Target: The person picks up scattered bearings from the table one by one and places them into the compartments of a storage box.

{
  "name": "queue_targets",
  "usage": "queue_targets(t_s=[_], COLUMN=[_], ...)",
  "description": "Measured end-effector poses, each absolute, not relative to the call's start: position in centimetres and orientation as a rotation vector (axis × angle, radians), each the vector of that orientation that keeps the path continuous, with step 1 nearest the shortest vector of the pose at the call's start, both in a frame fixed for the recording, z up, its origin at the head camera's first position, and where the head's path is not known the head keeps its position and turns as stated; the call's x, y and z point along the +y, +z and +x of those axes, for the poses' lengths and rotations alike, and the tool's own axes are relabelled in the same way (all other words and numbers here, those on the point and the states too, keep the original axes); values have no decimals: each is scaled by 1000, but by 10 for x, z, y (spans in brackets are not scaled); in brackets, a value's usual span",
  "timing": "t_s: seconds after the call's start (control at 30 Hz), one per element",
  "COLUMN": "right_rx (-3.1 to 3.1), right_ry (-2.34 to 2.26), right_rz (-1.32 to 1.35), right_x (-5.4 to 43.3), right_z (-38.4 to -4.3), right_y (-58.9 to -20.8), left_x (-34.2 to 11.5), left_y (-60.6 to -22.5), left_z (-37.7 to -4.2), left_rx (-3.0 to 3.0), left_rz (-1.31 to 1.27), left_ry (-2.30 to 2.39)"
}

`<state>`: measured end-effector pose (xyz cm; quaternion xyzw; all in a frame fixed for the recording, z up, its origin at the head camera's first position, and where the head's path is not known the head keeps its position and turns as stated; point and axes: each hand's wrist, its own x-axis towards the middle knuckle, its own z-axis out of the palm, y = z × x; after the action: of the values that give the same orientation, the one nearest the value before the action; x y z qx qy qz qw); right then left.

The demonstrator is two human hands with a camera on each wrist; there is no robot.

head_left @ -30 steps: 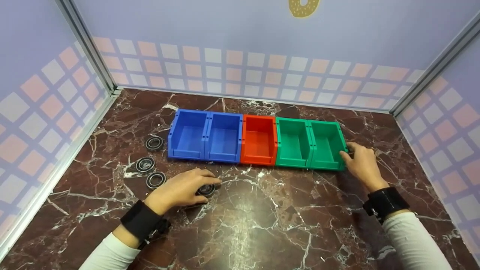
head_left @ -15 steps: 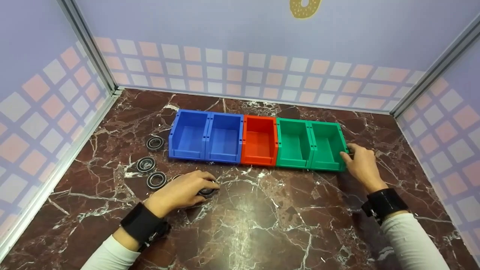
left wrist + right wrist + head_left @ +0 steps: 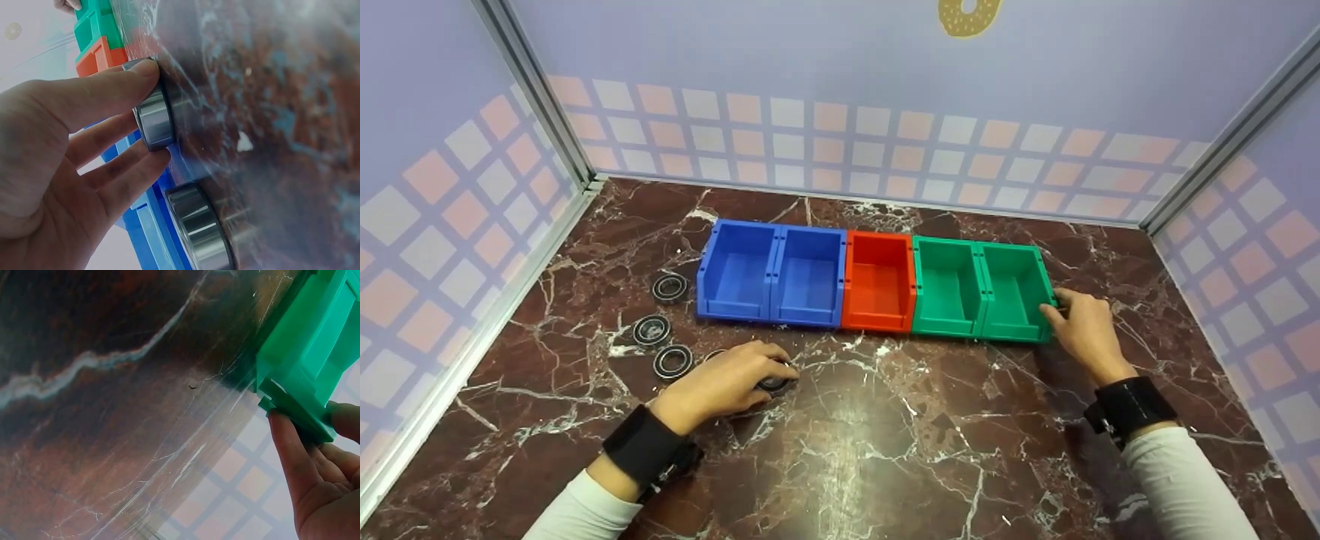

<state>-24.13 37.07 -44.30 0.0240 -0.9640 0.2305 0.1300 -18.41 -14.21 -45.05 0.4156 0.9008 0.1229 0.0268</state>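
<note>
My left hand (image 3: 727,379) pinches a ball bearing (image 3: 156,121) between thumb and fingers, right at the tabletop. In the left wrist view a second bearing (image 3: 197,225) sits beside that hand, below the held one. From the head view the held bearing is partly covered by the fingers. My right hand (image 3: 1086,330) grips the outer side wall of the rightmost green bin (image 3: 1014,331), thumb at its front corner. The right wrist view shows that thumb on one face of the green wall and fingers (image 3: 292,450) on the other.
Left of the bins lie three more bearings, a rear one (image 3: 670,286), a middle one (image 3: 651,330) and a front one (image 3: 673,362). Two blue bins (image 3: 737,308), a red bin (image 3: 877,320) and another green bin (image 3: 943,325) continue the row. Panels (image 3: 870,135) enclose the marble-patterned table.
The left hand has shifted very slightly with its fingers around the bearing, and an edge of another bearing now shows behind it. The right hand and the bins have stayed put.
</note>
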Motion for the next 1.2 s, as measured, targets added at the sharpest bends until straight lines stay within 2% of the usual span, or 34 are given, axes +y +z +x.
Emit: queue_targets(t_s=[1.2], right_rx=[-2779], right_ry=[670], right_rz=[115], right_x=[373], right_z=[-241], right_y=[-443], left_x=[-142], left_y=[-444], left_z=[-187], left_rx=[2750], left_rz=[1310], left_ry=[404])
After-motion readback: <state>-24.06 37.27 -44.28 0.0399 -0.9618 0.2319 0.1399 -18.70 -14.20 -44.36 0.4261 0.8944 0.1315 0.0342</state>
